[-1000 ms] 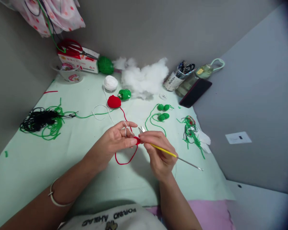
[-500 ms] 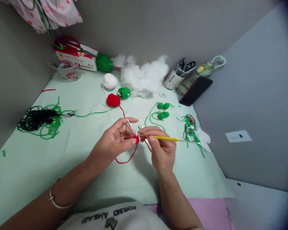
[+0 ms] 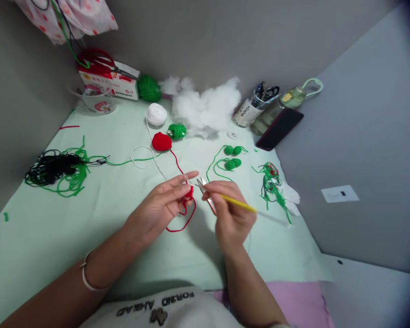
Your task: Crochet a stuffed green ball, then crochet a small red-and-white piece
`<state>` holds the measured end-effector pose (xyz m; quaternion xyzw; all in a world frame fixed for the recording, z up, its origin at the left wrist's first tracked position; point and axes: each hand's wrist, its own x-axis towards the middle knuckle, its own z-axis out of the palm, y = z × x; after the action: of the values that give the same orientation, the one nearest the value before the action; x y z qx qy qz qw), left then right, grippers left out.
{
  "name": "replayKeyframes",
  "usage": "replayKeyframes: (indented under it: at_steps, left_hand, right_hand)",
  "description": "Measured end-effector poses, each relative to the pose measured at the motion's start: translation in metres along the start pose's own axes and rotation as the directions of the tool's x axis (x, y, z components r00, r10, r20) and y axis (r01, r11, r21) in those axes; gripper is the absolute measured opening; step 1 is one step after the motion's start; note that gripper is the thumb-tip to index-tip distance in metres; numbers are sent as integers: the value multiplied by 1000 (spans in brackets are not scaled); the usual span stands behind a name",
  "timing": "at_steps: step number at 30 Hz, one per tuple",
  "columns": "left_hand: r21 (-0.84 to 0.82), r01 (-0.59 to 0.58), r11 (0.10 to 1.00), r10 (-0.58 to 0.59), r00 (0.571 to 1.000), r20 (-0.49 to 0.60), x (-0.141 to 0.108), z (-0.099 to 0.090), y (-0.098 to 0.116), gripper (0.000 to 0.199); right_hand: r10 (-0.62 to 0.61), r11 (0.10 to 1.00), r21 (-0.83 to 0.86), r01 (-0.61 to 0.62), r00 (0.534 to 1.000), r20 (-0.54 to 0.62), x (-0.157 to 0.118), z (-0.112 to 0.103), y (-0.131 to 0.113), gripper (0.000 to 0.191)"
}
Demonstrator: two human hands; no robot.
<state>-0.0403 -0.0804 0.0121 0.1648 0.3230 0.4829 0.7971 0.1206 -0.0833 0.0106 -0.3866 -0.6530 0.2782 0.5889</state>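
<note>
Head cam: L hand [image 3: 162, 202] pinching red crochet pc [image 3: 189, 193], R hand [image 3: 233, 221] gripping yellow hook [image 3: 239, 203].

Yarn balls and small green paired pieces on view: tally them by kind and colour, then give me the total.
White yarn ball: 1
Red yarn ball: 1
Green yarn balls: 2
Small green paired pieces: 4
Total: 8

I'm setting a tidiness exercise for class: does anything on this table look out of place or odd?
Yes: at the left, black and green yarn lies in a loose tangle, unlike the compact red ball. Mixed yarn scraps also lie heaped untidily at the right. No spill shows.
</note>
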Motion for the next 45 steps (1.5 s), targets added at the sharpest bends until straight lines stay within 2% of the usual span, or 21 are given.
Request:
replayKeyframes:
  at_steps: [2,4,8,10,13,16,18,24,31,34,38,42,45]
  left_hand:
    - [34,-33,999,34,999,-17,1,-2,4,38]
    - [103,-87,991,89,996,-21,1,-3,5,39]
    - [194,-134,972,131,991,32,3,-2,0,39]
    - [176,-98,979,90,995,53,9,0,-3,37]
    - [70,-26,997,19,995,101,24,4,-5,29]
    - [-44,41,998,-31,978,207,46,8,-8,19]
    - [-75,66,995,-48,973,226,59,10,-11,14]
    - [-97,103,990,-74,961,268,84,11,-22,12]
    - [-73,86,994,-63,961,269,86,6,-22,9]
    - [-27,62,998,-53,963,263,71,5,-15,13]
    - [75,7,997,-25,971,237,37,5,-3,30]
    - [235,-164,958,144,984,102,7,5,5,45]
    - [295,-217,931,209,976,59,-2,5,4,49]
  right_hand:
    - [177,958,233,-168,984,-19,5,-1,1,22]
    - [276,892,361,-271,960,40,6,0,3,18]
    - [341,877,327,-353,935,94,4,6,6,13]
    - [426,824,362,-435,898,109,4,7,8,10]
    - [561,682,485,-548,817,134,10,4,16,11]
    - [638,583,565,-584,760,128,17,-1,26,15]
    - [661,572,578,-583,744,96,21,-4,32,18]
    - [661,602,596,-531,751,0,23,-10,45,24]
    - [659,623,566,-540,752,-9,21,-6,45,23]
    - [654,600,589,-541,756,28,18,-2,39,25]
    - [631,598,583,-550,772,81,14,2,27,22]
    - [576,631,562,-535,808,123,12,5,16,19]
    - [535,689,509,-517,836,124,9,6,11,17]
